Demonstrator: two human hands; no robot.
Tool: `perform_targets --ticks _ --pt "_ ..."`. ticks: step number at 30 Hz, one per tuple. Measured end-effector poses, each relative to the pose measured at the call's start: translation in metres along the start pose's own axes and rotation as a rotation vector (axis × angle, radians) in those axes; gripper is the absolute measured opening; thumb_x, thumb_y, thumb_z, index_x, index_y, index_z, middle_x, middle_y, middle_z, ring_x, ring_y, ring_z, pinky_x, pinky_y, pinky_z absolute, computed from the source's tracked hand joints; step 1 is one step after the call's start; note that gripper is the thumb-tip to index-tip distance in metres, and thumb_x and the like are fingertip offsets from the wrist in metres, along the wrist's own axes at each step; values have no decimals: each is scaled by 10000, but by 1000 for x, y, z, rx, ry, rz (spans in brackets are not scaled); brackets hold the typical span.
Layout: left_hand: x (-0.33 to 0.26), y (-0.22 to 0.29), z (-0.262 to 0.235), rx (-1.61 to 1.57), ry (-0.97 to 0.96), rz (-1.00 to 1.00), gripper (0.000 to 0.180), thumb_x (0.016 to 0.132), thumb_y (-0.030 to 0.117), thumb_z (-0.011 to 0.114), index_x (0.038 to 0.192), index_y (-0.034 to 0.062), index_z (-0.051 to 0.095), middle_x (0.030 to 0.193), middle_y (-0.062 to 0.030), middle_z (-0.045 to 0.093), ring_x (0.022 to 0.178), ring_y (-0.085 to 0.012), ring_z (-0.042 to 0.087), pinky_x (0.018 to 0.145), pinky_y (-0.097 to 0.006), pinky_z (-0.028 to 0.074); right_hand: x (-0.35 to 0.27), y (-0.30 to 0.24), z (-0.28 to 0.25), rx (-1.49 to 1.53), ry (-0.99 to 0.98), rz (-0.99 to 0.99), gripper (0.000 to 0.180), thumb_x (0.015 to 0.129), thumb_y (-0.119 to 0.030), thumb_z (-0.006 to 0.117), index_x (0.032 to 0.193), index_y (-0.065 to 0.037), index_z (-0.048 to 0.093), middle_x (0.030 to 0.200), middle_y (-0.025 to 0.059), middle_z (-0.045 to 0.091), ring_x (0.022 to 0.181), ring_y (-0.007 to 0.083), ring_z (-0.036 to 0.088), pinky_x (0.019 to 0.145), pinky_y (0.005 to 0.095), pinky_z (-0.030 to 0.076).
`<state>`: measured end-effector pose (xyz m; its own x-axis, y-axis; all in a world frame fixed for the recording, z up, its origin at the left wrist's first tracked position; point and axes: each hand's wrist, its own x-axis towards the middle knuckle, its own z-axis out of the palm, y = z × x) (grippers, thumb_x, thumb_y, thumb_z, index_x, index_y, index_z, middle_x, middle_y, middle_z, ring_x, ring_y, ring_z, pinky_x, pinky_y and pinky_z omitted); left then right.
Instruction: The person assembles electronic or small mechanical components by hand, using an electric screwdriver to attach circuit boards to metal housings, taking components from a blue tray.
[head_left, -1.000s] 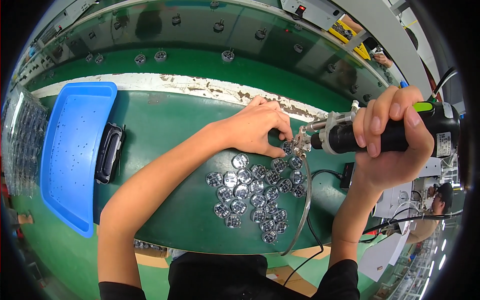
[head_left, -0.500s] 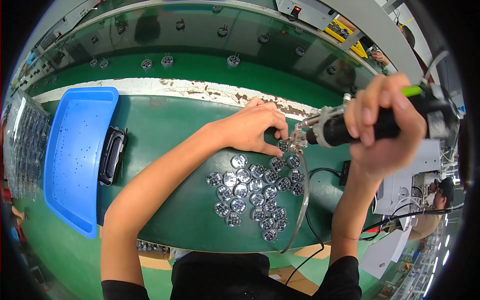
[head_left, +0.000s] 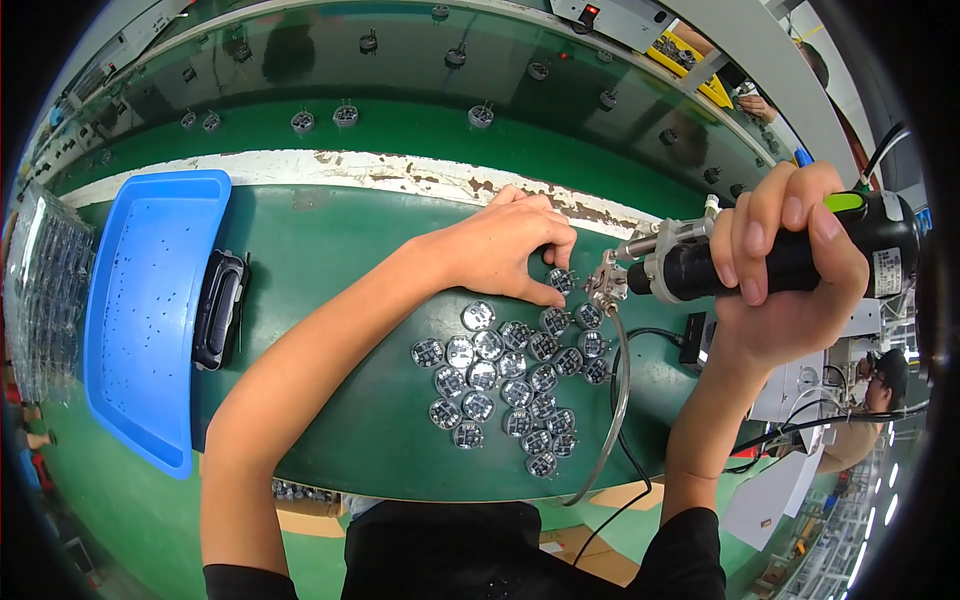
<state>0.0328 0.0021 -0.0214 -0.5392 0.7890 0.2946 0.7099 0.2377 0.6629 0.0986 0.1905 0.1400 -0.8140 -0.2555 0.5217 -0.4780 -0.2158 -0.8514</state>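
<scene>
My left hand (head_left: 512,246) reaches across the green bench. Its thumb and fingers pinch a small round silvery part with circuitry on top (head_left: 560,281). In my right hand (head_left: 790,265), the fingers wrap round a black power screwdriver (head_left: 708,270) with a green lever. The tool lies almost level, and its metal nose (head_left: 606,281) is just right of the pinched part, seemingly a small gap away. A clear hose (head_left: 618,400) hangs from the nose. Several similar round parts (head_left: 516,393) lie grouped on the bench nearer to me.
At left stand a blue tray (head_left: 150,330) holding tiny dark bits and a black open case (head_left: 219,310). Clear plastic trays (head_left: 45,300) are stacked beyond. A green conveyor (head_left: 400,125) carrying round parts runs behind a chipped white ledge (head_left: 400,172). A black cable (head_left: 650,470) hangs over the front edge.
My right hand has drawn the screwdriver slightly right and lowered its rear, moving its nose off the pinched part. My left hand keeps its pinch. Parts on the conveyor have shifted right.
</scene>
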Motion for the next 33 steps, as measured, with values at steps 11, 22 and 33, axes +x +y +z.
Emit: perform_targets --ticks 11,22,33 --pt "0 0 1 7 -6 0 348 733 349 827 856 110 605 843 -2 558 967 -200 517 902 -361 308 0 9 2 -20 23 -5 172 929 -197 445 875 -33 438 731 116 512 403 78 346 447 241 391" --pt "1 0 1 24 3 21 347 740 342 825 841 104 593 849 -2 558 979 -206 515 904 -367 309 6 16 11 -14 111 15 183 934 -187 457 841 -31 433 671 100 488 398 62 309 423 225 362" --pt "-3 11 -24 34 -150 -55 395 723 361 841 991 126 671 887 -1 588 1033 -207 532 1001 -407 307 -21 -48 5 18 -50 -109 175 939 -207 470 884 -51 413 736 87 478 391 85 364 426 249 389"
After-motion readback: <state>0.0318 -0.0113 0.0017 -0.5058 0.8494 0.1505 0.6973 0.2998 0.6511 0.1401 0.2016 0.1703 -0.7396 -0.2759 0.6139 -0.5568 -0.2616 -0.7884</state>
